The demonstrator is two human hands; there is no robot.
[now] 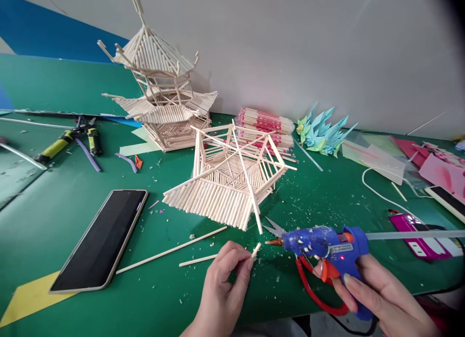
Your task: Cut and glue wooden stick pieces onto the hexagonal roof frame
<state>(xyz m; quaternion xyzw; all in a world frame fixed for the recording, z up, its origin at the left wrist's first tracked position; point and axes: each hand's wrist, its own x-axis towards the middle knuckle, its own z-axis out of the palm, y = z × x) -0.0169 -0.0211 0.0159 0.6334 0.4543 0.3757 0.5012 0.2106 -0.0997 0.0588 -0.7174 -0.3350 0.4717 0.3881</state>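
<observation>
Between thumb and fingertips, my left hand (227, 283) pinches a short wooden stick (256, 250). My right hand (381, 298) is wrapped round the handle of a blue glue gun (319, 242), fingers at its orange trigger. The gun's nozzle points left, close to the stick's upper end but apart from it. Just beyond my hands sits a half-built stick model (232, 174), with one sloping roof panel of sticks on its front left. Red-handled scissors (305, 286) lie partly under the gun. Loose sticks (170, 250) rest left of my left hand.
A finished stick pagoda (160, 85) stands at the back left, near bundled sticks (265, 123) and a blue paper-fold piece (323, 128). Pliers (72, 138) and a phone (101, 240) lie left. A magenta device (421, 235) and white cable (378, 196) lie right.
</observation>
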